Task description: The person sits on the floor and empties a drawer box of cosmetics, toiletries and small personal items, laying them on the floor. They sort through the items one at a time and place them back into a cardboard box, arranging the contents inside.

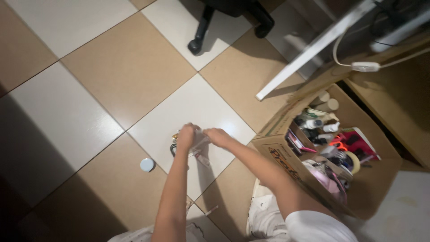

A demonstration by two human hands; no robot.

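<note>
Both hands, left [186,134] and right [218,136], pinching what looks like a clear bag [198,145] over the floor [89,112], cap [147,165] lying loose, box [331,152] still packed full.

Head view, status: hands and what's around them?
Left hand and right hand both gripping a clear plastic bag over the floor tiles. Round white lid lies left. Cardboard box right.
</note>
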